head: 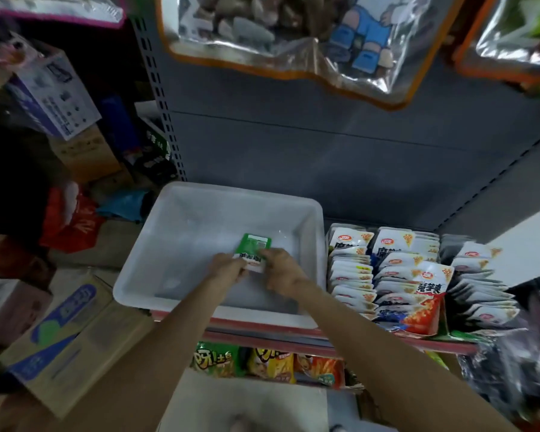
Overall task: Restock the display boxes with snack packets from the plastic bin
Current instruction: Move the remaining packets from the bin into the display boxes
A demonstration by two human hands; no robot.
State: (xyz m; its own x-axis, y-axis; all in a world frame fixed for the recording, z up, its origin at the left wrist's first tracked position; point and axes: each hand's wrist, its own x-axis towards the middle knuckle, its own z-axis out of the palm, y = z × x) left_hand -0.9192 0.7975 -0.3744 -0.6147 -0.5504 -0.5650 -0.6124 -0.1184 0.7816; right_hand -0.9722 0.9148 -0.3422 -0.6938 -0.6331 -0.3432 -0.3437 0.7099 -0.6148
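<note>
A white plastic bin [156, 244] sits on the shelf, and the only thing I see in it is a green snack packet [252, 247]. My left hand [228, 269] pinches the packet's lower left edge. My right hand [281, 269] grips its right side. Both hands are inside the bin, just above its floor. To the right of the bin stand display boxes [418, 328] packed with rows of white and orange snack packets [409, 275].
The shelf's red front edge [262, 335] runs below the bin. Chip bags [262, 363] sit on the lower shelf. Cardboard cartons [66, 338] are stacked at the left. Large foil bags [293, 35] hang overhead against the grey back panel.
</note>
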